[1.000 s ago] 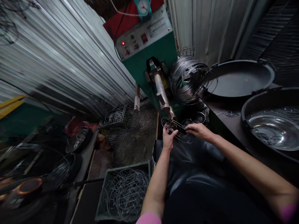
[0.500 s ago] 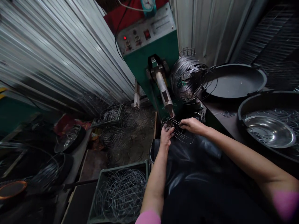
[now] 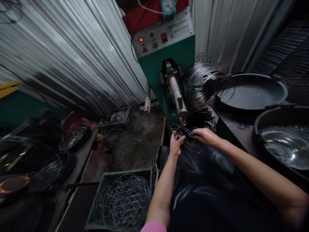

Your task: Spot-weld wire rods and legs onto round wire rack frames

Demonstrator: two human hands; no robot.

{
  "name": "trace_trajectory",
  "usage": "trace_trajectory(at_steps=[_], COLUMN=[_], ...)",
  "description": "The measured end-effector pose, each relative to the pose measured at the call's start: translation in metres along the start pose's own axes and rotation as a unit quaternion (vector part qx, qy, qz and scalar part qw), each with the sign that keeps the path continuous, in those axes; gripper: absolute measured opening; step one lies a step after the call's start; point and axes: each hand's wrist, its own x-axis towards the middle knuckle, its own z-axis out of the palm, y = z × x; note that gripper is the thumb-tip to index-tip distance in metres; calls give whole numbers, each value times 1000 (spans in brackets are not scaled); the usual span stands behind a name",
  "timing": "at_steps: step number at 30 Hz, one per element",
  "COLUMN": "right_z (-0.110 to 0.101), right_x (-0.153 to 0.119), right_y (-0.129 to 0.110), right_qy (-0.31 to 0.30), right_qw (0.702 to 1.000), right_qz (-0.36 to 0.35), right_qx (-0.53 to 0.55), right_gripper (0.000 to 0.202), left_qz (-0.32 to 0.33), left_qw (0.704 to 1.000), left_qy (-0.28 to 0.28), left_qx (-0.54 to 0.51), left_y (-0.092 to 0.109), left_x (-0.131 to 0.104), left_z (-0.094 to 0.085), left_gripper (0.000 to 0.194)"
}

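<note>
Wire rack [image 3: 191,147], an oval frame with thin cross wires, is held in mid-air over the black apron [image 3: 200,183], just below the tip of the metal arm [image 3: 178,98]; contact with the tip can't be told. Its left end is gripped by the left hand [image 3: 177,143], thumb on the near side; its upper right side is pinched by the closed fingers of the right hand [image 3: 206,136], exact grip too small to read. Metal arm is mounted on the front of the green machine [image 3: 154,69], topped by a control panel [image 3: 165,33] with a red light [image 3: 141,40] lit near its left edge. Wire coil [image 3: 200,85] is seen just right of the arm. On the bench [image 3: 243,137] at right, a wide dark pan [image 3: 256,91] is set by the far end, a second deep pan [image 3: 260,120] nearer, with a shiny bowl [image 3: 288,146] inside; small wire pieces [image 3: 240,126] are laid near the bench's left edge. Green crate [image 3: 152,180] at lower left is loaded with tangled wire rings [image 3: 129,199], spread close to its near edge
</note>
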Motion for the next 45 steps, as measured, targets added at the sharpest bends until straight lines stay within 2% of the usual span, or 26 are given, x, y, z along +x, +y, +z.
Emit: trace_trajectory(at_steps=[5,13,20,23,27,34,39,45], right_z=[14,35,44,49,54,55,60,76], right_x=[-16,-32,-34,-31,-31,-35,-30,-19], right_y=[14,32,34,33,33,38,33,15], right_qy=[71,161,235,234,217,188,213,296], right_qw=[997,984,969,965,967,978,972,932], right_qz=[-7,6,29,30,21,2,72,199], right_qx=[44,82,72,116,135,89,73,65], right_gripper=[18,24,24,22,20,22,37,48], left_qz=[86,120,171,176,182,179,215,241], left_qw=[996,990,977,975,973,975,964,952], left_qy=[-21,-3,-12,-23,-10,-17,-20,8], left_qx=[-2,75,130,132,145,132,153,187], left_y=[-6,-18,-26,-26,-27,-24,-32,-44], left_x=[0,7,3,1,3,5,2,-6], left_z=[4,5,5,4,1,-1,-1,7], left_gripper=[82,98,95,79,64,60,52,39])
